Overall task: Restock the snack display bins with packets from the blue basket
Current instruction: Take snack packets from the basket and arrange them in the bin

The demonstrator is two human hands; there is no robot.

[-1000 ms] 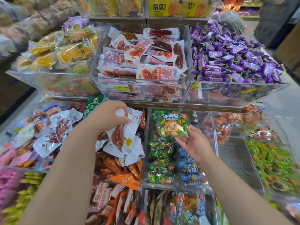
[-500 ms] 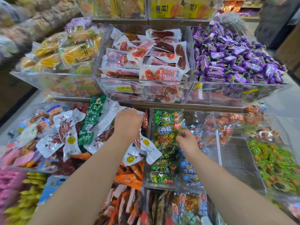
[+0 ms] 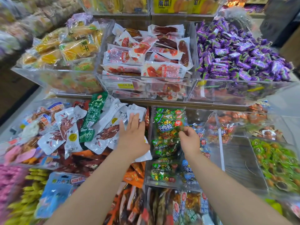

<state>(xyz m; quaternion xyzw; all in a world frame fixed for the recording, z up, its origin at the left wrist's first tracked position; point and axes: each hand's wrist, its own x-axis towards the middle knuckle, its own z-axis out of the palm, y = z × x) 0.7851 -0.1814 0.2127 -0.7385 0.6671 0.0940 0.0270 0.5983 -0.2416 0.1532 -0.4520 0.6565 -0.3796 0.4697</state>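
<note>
The green beef-cube packet [image 3: 168, 127] tops the stack in the clear bin [image 3: 220, 151], its right edge pinched by the curled fingers [image 3: 184, 130] of the right hand [image 3: 190, 142]. Just beside it, the left hand [image 3: 133, 135] presses flat, fingers straight, on white packets [image 3: 112, 112] next door.

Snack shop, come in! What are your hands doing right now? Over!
Left hand flat, pressing on white packets. Right hand pinching green packet at its edge, inside clear bin. Nothing blocking either hand. Over.
</note>
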